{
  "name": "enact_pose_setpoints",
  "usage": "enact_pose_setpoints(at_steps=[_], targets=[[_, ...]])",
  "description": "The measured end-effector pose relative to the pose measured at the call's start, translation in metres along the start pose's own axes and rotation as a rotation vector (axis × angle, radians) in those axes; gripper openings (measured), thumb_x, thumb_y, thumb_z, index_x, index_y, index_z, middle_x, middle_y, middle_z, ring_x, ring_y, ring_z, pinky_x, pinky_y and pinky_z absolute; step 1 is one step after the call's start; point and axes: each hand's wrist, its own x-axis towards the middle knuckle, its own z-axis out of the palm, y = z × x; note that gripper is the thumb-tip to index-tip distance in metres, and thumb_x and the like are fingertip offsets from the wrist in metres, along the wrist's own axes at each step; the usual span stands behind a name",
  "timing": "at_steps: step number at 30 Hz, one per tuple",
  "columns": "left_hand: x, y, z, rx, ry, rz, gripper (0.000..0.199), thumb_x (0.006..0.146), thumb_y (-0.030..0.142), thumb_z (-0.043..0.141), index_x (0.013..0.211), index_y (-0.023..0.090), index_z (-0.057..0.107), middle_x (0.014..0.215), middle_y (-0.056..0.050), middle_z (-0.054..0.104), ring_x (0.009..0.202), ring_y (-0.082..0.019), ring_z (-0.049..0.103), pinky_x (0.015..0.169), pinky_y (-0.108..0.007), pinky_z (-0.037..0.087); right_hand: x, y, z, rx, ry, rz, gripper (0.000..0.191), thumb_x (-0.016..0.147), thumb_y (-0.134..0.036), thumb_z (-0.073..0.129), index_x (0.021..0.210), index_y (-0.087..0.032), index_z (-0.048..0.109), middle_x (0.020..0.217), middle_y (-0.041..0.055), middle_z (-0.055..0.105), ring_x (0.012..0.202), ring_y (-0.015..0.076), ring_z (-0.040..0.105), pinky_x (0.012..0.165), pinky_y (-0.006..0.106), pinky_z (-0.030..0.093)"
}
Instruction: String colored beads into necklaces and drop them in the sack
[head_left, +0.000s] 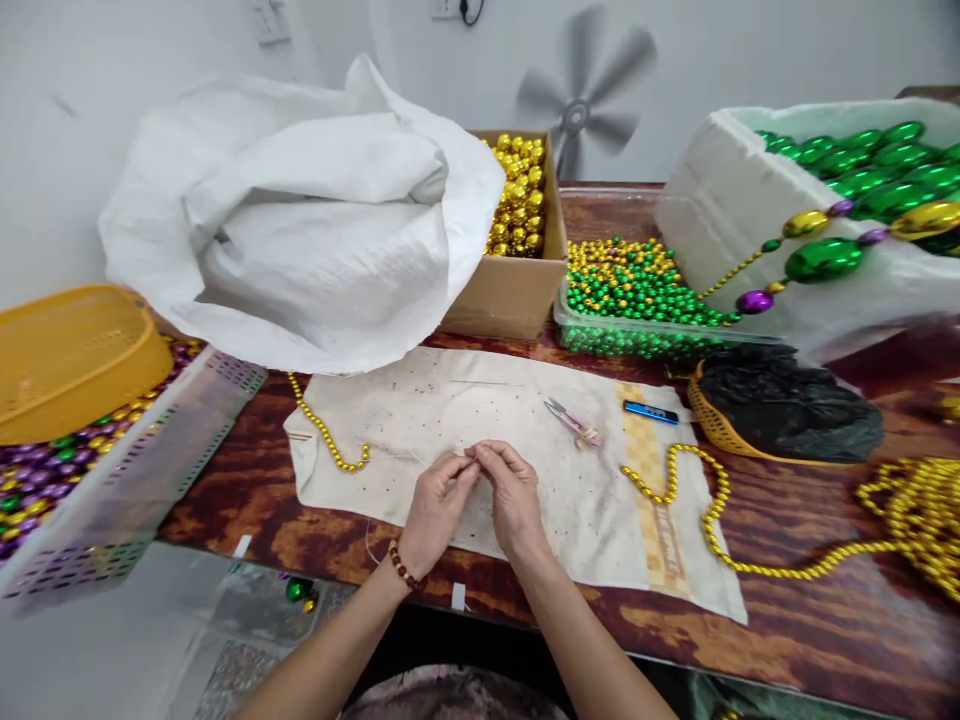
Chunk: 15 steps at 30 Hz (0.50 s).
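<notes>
My left hand, with a bead bracelet at its wrist, and my right hand meet fingertip to fingertip over the pale cloth. Both are closed in a pinch. Fine pale thread trails beside my left hand and seems to run into its fingers. What the right fingertips pinch is too small to make out. To the left lies the end of a gold bead string. Small thread snips rest on the cloth to the right, and a long needle lies beyond my hands.
A white sack and a cardboard box of gold beads stand behind the cloth. Bead-filled tubs and a foam box are at right. More gold bead strings, a blue-cased item and a black-lined basket lie nearby.
</notes>
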Motion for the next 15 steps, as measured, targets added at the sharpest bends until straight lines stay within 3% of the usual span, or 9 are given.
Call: enact_pose_setpoints(at_steps=[3, 6, 10, 15], targets=[[-0.012, -0.021, -0.031, 0.186, 0.244, 0.064, 0.024, 0.096, 0.036, 0.05, 0.111, 0.022, 0.062, 0.112, -0.009, 0.063, 0.108, -0.022, 0.059, 0.097, -0.036, 0.045, 0.006, -0.009, -0.016, -0.002, 0.013, -0.011, 0.018, 0.072, -0.037, 0.075, 0.074, -0.02, 0.07, 0.079, 0.0032, 0.071, 0.078, 0.018, 0.064, 0.077, 0.031, 0.049], [-0.03, -0.049, -0.085, 0.518, 0.464, -0.003, 0.029, 0.097, 0.037, 0.044, 0.116, 0.019, 0.057, 0.119, -0.014, 0.06, 0.116, -0.027, 0.054, 0.104, -0.045, 0.039, 0.019, -0.023, -0.041, 0.021, 0.05, -0.05, 0.02, 0.072, -0.04, 0.077, 0.074, -0.021, 0.069, 0.078, 0.0033, 0.071, 0.077, 0.0176, 0.064, 0.074, 0.031, 0.05], [-0.053, -0.077, -0.146, 0.99, 0.396, -0.217, 0.036, 0.096, 0.035, 0.043, 0.122, 0.017, 0.06, 0.135, -0.019, 0.056, 0.123, -0.035, 0.05, 0.103, -0.055, 0.032, 0.036, -0.029, -0.065, -0.178, 0.035, -0.069, 0.027, 0.07, -0.045, 0.078, 0.071, -0.02, 0.069, 0.076, 0.0052, 0.07, 0.074, 0.0178, 0.063, 0.066, 0.029, 0.05], [-0.064, -0.083, -0.171, 1.189, 0.368, -0.33, 0.046, 0.099, 0.038, 0.033, 0.134, 0.017, 0.056, 0.139, -0.018, 0.054, 0.12, -0.035, 0.052, 0.102, -0.053, 0.032, 0.043, -0.018, -0.072, -0.278, 0.051, -0.03, 0.035, 0.066, -0.051, 0.078, 0.068, -0.018, 0.067, 0.072, 0.0047, 0.066, 0.069, 0.0174, 0.058, 0.061, 0.028, 0.05]])
